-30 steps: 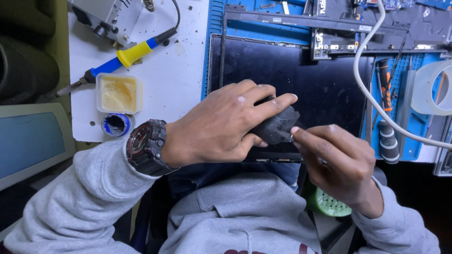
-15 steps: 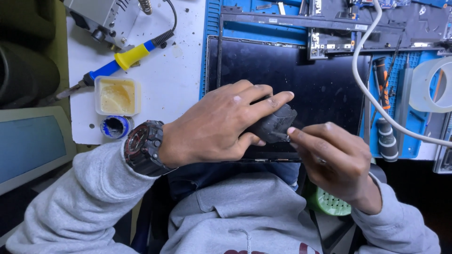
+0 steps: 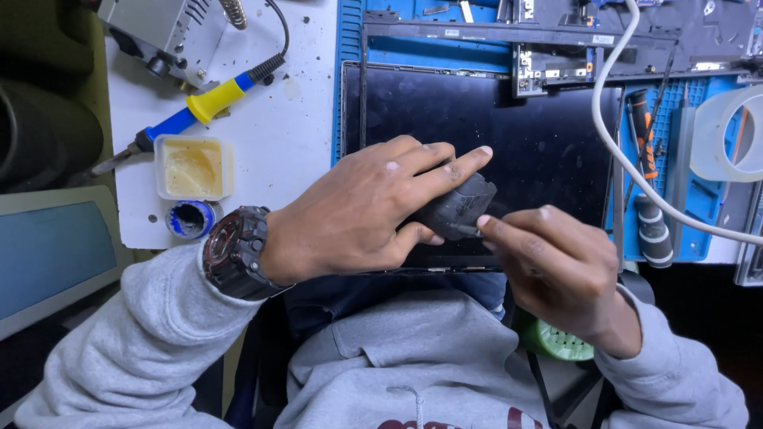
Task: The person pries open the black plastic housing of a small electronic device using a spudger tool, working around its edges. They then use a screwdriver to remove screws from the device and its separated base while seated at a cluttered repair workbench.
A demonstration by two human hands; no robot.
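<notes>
My left hand wraps over a small dark grey device, fingers stretched across its top. My right hand pinches a thin metal tool tip against the device's near side. Both hands hover over the near edge of a black laptop screen panel lying flat on a blue work mat. A dark wristwatch sits on my left wrist. Most of the device is hidden under my fingers.
A soldering iron with a yellow and blue handle lies on a white board beside a flux tub and a small round tin. A white cable, screwdrivers, a tape roll and a disassembled laptop chassis lie right.
Both hands stay on the device with only slight shifts; the right fingers have edged a little closer against its side.
</notes>
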